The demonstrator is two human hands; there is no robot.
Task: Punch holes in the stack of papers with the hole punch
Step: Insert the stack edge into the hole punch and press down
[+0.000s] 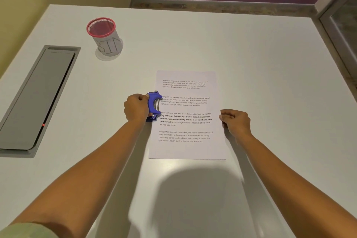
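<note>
— Where is the hole punch [154, 105]?

— At the left edge of the stack of papers [186, 147], about halfway along that edge. It is blue, with metal pins showing, and its mouth faces the sheets. Whether the edge sits inside the slot I cannot tell.

— And who has hold of it?

— The left hand [136, 107]. Its fingers [142, 97] are curled round the outer side of the punch, gripping it.

— The right hand [234, 121]?

— It rests on the desk [251, 54] at the right edge of the stack, level with the bold paragraph. The fingers are curled in, tips touching the paper's edge; whether they pinch the sheets or only press against them I cannot tell.

— How do the papers lie?

— Flat, printed side up, four blocks of text, the long sides running away from the person.

— Anything else on the desk?

— A mesh cup [105, 36] with a red rim, far left, well apart from the papers, and a grey hatch [36, 98] set into the top at the left.
</note>
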